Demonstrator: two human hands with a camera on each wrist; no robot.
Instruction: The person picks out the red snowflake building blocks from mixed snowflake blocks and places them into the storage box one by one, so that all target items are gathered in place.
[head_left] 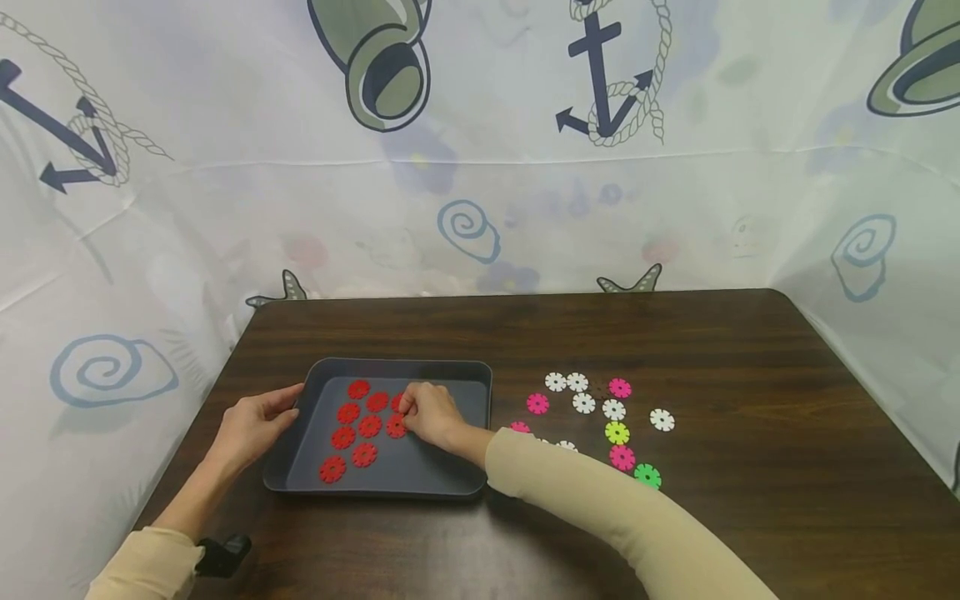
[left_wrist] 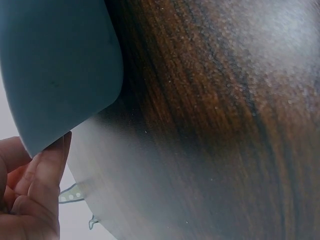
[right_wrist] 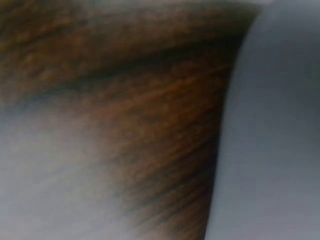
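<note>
A dark grey baking tray (head_left: 450,475) lies on the table, holding several red notched discs (head_left: 343,437) in loose rows. My left hand (head_left: 253,429) grips its left rim; in the left wrist view the thumb and fingers (left_wrist: 47,175) pinch the tray's edge. Over the tray's middle, my right hand (head_left: 433,414) has curled fingers, with the fingertips at a red disc (head_left: 397,401) that they partly cover. Another red disc (head_left: 396,426) lies just below those fingertips. The right wrist view shows no fingers, only blurred tray and wood.
Right of the tray, white (head_left: 662,419), pink (head_left: 622,457), yellow (head_left: 617,432) and green discs (head_left: 647,476) are scattered on the dark wooden table (head_left: 787,467). My right sleeve (head_left: 600,500) hides part of that area. A patterned curtain (head_left: 525,208) hangs behind the table.
</note>
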